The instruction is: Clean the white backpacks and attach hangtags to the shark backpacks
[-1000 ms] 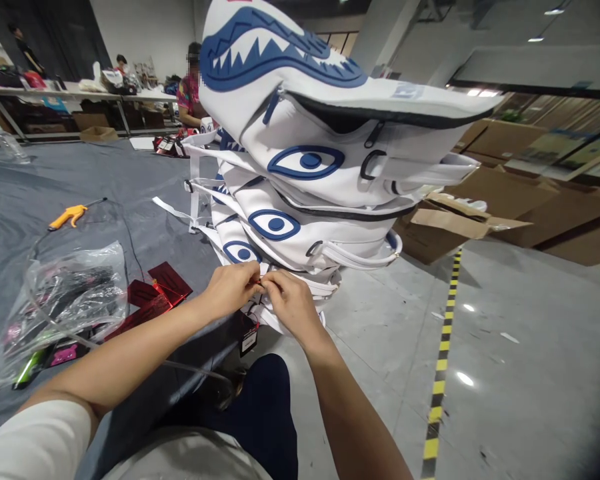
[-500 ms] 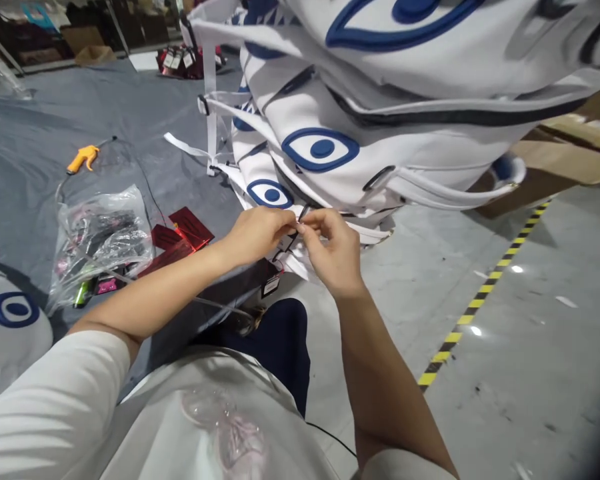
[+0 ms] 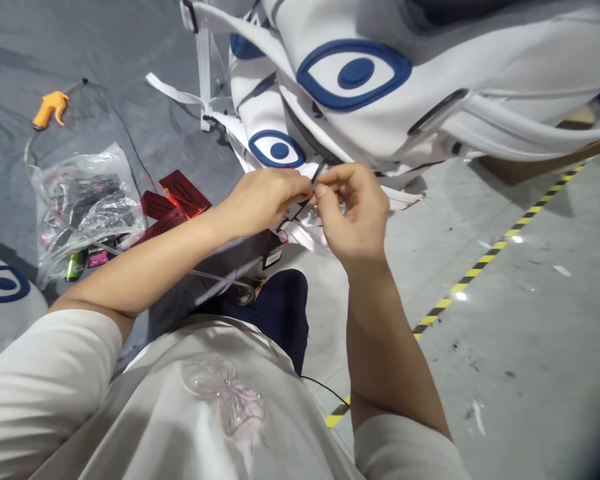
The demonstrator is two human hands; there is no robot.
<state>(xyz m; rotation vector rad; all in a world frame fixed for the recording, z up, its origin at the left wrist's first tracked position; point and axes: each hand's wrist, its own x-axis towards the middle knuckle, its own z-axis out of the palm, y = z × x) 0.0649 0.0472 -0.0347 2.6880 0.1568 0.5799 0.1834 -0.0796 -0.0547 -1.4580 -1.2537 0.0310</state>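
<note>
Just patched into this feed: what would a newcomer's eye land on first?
The stack of white bags with big blue eyes fills the top of the view. Right below it, the left hand and right hand pinch a thin black cord at the lowest bag. Shiny red tags lie on the grey sheet to the left.

A grey sheet (image 3: 130, 80) carries stacked white bags (image 3: 380, 87), a plastic bag (image 3: 87, 200) and red tags (image 3: 177, 197).

White backpacks (image 3: 430, 87) printed with blue-outlined eyes, dark blue pupils, black zipper trim. Grey tarp (image 3: 105, 67) under shiny red hang tags (image 3: 185, 192), an orange air gun (image 3: 50, 109), a clear plastic bag (image 3: 85, 207). Pale grey floor (image 3: 530, 320) crossed by yellow-and-black striped tape (image 3: 485, 260). Cream shirt (image 3: 205, 413), navy trousers (image 3: 280, 320).
</note>
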